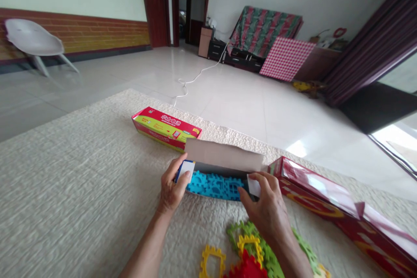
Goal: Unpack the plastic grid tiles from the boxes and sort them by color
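Open box w/ blue pcs inside is located directly b/w the two hands, long axis running from L hand to R hand, R end set slightly closer to the body. Neither hand is nearer overall; each has its own end. Lid flap stands raised on the far side, opening faces up; whether base touches mat or is lifted: can't tell. L hand: clamped on box's L end, thumb over L end flap, fingers wrapped round the outer wall. R hand: back up, fingers over R end flap, thumb apart from them, by the near rim next to blue pcs; firm grip or light rest, can't tell. L forearm and R forearm come in from the near side and angle inward. Surroundings: red-and-green box beyond L hand; red box just R of R hand, contact unclear. Below R hand and its forearm, green pcs, partly hidden, w/ red pc and small yellow frame; second yellow frame lies b/w forearms, nearer the body.
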The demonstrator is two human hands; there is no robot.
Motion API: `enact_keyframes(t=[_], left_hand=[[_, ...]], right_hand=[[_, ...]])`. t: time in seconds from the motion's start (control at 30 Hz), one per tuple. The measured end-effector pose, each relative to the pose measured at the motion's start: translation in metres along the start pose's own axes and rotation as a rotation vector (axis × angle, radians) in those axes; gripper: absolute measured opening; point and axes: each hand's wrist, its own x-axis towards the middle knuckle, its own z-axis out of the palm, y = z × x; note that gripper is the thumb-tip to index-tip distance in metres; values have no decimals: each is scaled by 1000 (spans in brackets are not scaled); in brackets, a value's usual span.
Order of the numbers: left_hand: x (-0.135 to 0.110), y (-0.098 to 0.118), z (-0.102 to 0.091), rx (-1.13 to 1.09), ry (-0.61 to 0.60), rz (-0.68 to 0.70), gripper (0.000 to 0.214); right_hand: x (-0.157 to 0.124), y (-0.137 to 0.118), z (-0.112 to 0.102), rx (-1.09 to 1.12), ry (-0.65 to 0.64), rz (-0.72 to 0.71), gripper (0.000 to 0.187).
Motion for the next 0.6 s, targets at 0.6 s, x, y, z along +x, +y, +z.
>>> enact_keyframes(t=[0.6], left_hand=[[7, 43, -27, 481, -349, 8, 84]], right_hand=[[-45, 34, -8, 717, 85, 533, 45]])
